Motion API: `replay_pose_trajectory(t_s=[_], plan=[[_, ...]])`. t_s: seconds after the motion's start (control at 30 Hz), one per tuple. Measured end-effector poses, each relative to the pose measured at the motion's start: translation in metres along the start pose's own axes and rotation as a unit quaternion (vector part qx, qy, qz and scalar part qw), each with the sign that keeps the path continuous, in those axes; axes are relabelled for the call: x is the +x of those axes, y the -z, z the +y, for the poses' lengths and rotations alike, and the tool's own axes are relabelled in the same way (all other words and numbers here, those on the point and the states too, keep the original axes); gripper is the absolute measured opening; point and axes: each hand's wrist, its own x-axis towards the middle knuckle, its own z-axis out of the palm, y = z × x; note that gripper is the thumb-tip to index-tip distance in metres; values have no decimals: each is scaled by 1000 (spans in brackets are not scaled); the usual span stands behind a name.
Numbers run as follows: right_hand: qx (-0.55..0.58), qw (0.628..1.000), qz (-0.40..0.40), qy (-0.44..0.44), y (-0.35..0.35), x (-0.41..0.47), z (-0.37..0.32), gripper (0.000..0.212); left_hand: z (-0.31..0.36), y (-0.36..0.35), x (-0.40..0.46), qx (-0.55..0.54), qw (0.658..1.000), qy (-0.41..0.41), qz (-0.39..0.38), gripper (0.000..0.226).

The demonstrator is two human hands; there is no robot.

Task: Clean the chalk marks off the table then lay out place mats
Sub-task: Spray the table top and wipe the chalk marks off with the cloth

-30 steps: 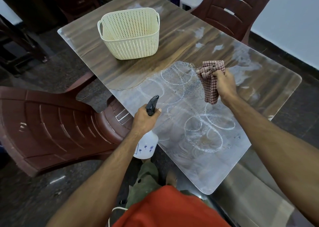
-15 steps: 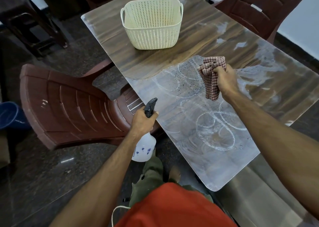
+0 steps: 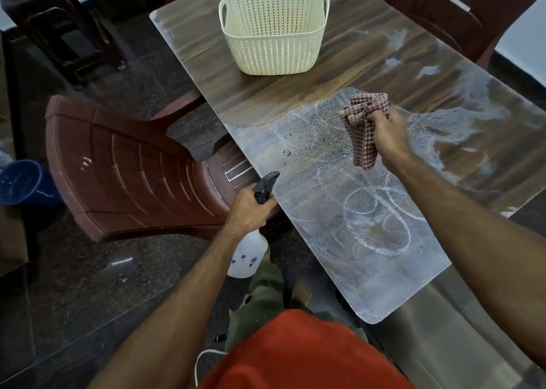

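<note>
Fingers of the left hand wrap the spray bottle; right hand seemingly clenches the checked cloth.

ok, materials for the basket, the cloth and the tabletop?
Basket: looks like moulded plastic, cream, matte; even rows of punched holes and moulded handle slots.
Cloth: woven fabric, red and white check; it bunches and hangs limp from the right hand.
Tabletop: wood-grain surface, probably laminate or under a clear sheet; glossy, with window glare and rounded corners.
</note>
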Motion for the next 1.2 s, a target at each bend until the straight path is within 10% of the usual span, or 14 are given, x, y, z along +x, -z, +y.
replay_pose_trajectory(t_s=[0.33, 0.53, 0.8, 1.2], plan=[[-110, 988, 88, 66, 45, 3, 18, 22, 27, -25, 13, 26, 996, -58, -55, 8], [-409, 899, -90, 124, 47, -9, 71, 45, 40, -32, 29, -25, 994, -93, -48, 8], [-553, 815, -128, 114, 19, 6, 117, 62, 54, -28, 63, -43, 991, -116, -44, 12], [-572, 813, -52, 93, 8, 110, 113, 69, 85, -27, 123, -78, 990, -103, -61, 17]])
